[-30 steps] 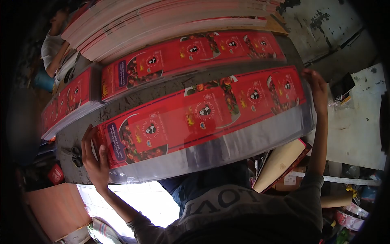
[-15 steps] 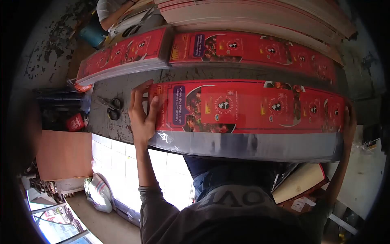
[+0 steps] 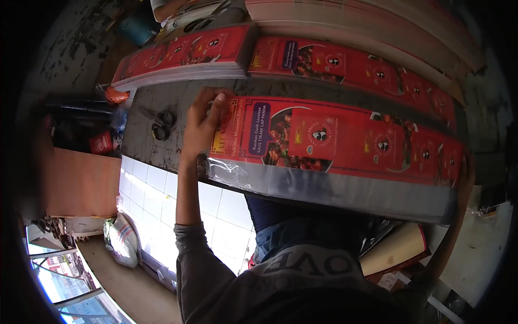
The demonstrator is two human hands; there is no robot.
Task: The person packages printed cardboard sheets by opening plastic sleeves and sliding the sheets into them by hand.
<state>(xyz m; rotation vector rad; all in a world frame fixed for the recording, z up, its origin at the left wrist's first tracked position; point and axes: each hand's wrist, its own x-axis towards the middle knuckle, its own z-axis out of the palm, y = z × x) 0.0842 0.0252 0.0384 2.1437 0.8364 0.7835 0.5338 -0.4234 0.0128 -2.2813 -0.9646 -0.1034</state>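
Note:
A long stack of red printed sheets (image 3: 345,135) with panda labels and a clear, shiny front edge lies along the near side of the dark worktable (image 3: 148,146). My left hand (image 3: 202,121) grips its left end, thumb on the top sheet and fingers round the far corner. At the opposite end, my right hand (image 3: 467,173) presses against the short side; part of its fingers is in shadow. Behind lie two more red stacks, one at the left (image 3: 183,54) and one at the right (image 3: 372,73). Dark-handled scissors (image 3: 161,127) rest left of my left hand.
Long pale boards or sheets (image 3: 345,21) are piled at the back. Another person's arm (image 3: 167,8) shows at the top, near a blue-green container (image 3: 137,29). A brown board (image 3: 81,183) and a white sack (image 3: 121,240) are at the left, below table height.
The view has turned and shifted, so the table and stacks appear tilted down to the right. Both hands stay at the ends of the near stack.

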